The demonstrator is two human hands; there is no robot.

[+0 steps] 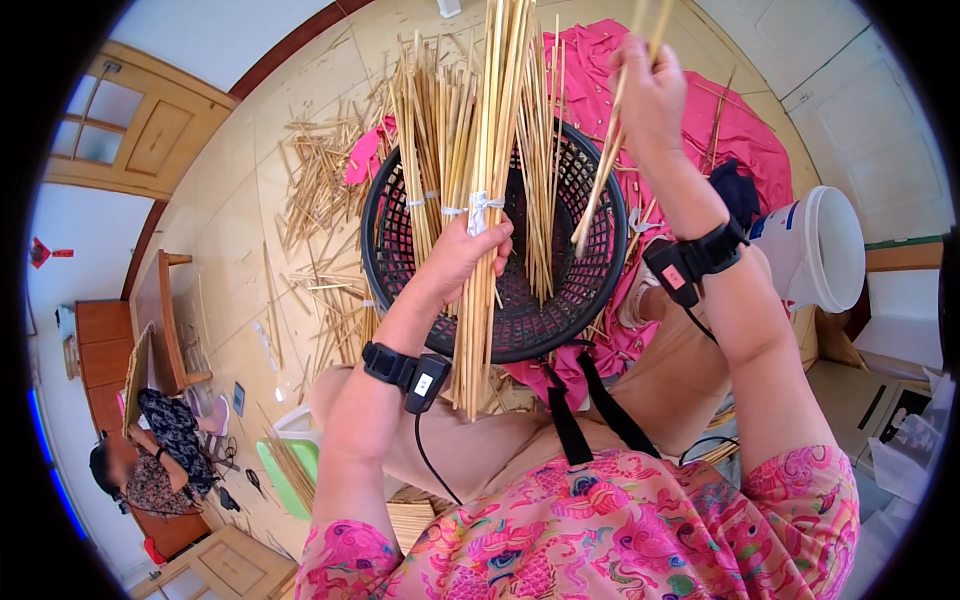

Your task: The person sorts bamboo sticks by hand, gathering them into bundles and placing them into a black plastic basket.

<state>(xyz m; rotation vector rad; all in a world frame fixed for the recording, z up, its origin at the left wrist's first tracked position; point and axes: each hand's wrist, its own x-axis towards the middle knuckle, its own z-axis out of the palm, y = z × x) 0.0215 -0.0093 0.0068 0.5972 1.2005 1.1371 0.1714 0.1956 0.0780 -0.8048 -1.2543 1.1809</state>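
Note:
My left hand (462,258) is wrapped round a long bundle of dried stalks (500,110), bound with a white tie (484,207) just above my fingers. The bundle stands nearly upright over the near side of a black mesh basket (592,285). Raised at the upper right, my right hand (655,105) is closed on a few loose stalks (604,170), slanting down over the basket's right rim; their upper ends are blurred. Other tied bundles (432,130) lean in the basket behind my left hand, and more stalks (540,215) stand inside it.
Loose stalks (310,180) litter the tiled floor to the left. A pink cloth (745,135) spreads under and beyond the basket. To the right stands a white bucket (838,250). Near my left knee is a green container (283,475). Another person (170,440) sits at the far left.

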